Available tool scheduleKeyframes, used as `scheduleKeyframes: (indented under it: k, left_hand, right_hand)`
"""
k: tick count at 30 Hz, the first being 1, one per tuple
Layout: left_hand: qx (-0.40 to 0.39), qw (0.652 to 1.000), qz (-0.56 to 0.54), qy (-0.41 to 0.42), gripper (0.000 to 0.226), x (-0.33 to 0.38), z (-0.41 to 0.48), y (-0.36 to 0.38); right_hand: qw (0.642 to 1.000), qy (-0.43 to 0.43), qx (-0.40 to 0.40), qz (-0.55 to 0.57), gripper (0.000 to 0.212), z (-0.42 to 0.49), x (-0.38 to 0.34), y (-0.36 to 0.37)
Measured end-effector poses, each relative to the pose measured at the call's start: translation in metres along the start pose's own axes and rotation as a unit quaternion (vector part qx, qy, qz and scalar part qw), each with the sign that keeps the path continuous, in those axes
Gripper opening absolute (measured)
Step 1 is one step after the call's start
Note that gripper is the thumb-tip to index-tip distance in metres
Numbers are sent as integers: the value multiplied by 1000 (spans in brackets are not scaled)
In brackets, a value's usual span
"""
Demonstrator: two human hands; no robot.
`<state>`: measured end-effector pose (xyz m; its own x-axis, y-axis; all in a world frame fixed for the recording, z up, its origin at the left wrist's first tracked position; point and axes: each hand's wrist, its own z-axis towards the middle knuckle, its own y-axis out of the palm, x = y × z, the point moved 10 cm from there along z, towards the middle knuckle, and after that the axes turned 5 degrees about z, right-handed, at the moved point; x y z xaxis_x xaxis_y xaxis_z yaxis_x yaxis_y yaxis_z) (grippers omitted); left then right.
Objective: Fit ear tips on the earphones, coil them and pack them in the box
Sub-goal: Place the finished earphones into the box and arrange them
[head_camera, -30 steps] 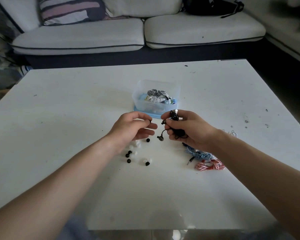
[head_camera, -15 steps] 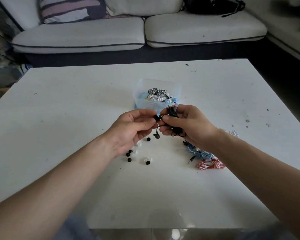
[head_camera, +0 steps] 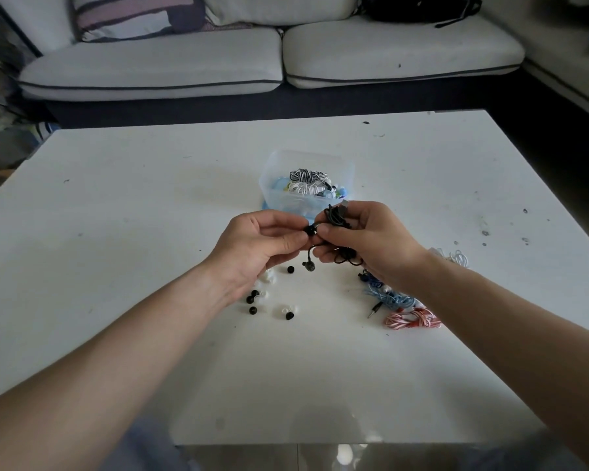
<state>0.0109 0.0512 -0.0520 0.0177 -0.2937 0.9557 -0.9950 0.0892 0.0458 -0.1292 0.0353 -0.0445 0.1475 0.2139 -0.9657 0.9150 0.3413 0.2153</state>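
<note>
Head view: a clear plastic box [head_camera: 276, 195] of coiled earphones sat at twelve o'clock behind both hands, loose black and white ear tips [head_camera: 252, 310] at six, blue cord bundle [head_camera: 395, 299] at five, right hand [head_camera: 371, 243] gripped bunched black wired earphones [head_camera: 335, 217], left hand [head_camera: 255, 246] pinched a black ear tip [head_camera: 308, 230] at its three o'clock

Dim, soft daylight; wide-angle bending and blur toward the edges.

Two hands [head_camera: 262, 248], one box [head_camera: 276, 195], five loose black ear tips [head_camera: 290, 269], three earphone bundles [head_camera: 412, 317] on table [head_camera: 143, 205].
</note>
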Motion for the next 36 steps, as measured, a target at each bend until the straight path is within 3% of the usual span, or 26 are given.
scheduleKeyframes:
  k: [15, 36]
  left_hand:
    - [2, 995, 91, 40, 12, 7, -4, 6]
    - [23, 999, 43, 15, 11, -1, -3, 4]
  right_hand:
    - [996, 73, -52, 22, 10, -1, 10, 0]
    - [998, 24, -37, -40, 8, 1, 6, -3]
